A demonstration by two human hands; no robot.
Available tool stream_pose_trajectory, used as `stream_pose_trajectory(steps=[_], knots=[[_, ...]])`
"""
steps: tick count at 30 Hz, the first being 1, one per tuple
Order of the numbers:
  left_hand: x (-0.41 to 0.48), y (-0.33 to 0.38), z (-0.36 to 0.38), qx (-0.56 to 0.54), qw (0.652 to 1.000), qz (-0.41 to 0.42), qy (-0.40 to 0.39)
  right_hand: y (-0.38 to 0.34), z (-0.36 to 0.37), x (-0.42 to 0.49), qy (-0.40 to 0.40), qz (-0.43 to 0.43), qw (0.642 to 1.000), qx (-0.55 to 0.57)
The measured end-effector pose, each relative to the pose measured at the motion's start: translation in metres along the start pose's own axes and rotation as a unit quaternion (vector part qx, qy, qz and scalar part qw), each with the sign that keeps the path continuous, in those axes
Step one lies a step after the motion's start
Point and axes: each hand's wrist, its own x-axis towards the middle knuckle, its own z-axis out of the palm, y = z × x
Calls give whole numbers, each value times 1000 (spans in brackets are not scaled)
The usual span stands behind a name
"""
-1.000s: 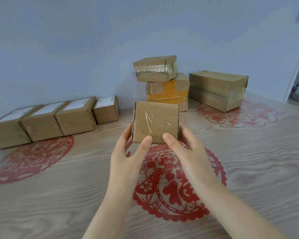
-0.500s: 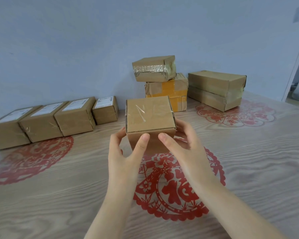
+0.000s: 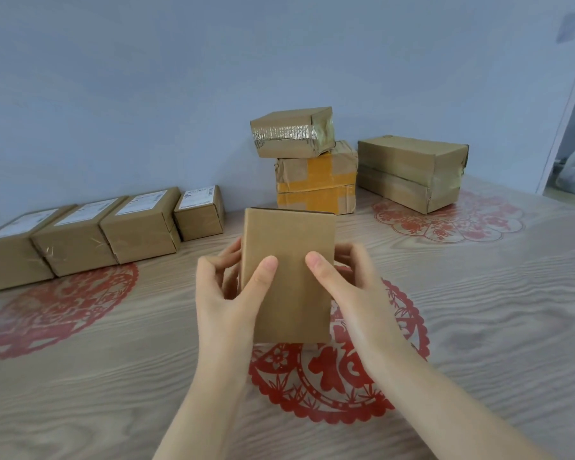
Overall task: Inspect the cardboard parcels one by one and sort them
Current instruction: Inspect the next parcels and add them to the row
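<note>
While both thumbs press its plain face, left hand (image 3: 226, 293) and right hand (image 3: 352, 293) grip cardboard parcel (image 3: 287, 277), above table (image 3: 478, 327)

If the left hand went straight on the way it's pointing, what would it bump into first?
Probably the yellow-taped box by the wall, and the parcel that the left hand holds would hit it first. Depth is unclear; it could slip past on the left.

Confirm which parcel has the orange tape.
The bottom parcel of the two-high stack at the back, under the silver-taped parcel. Orange bands cross its front; the rest show clear tape, white labels or plain cardboard.
</note>
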Motion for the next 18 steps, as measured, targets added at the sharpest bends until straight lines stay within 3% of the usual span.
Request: stream_pose_trajectory(steps=[5,14,18], knots=[[1,-2,-1,18,997,-29,-76,0,-4,5,23,8,999,34],[5,-2,-6,-3,995,-47,-87,0,-3,6,-13,-11,999,27],[7,-3,-5,8,996,-53,-73,5,1,1,-43,-33,998,-30]])
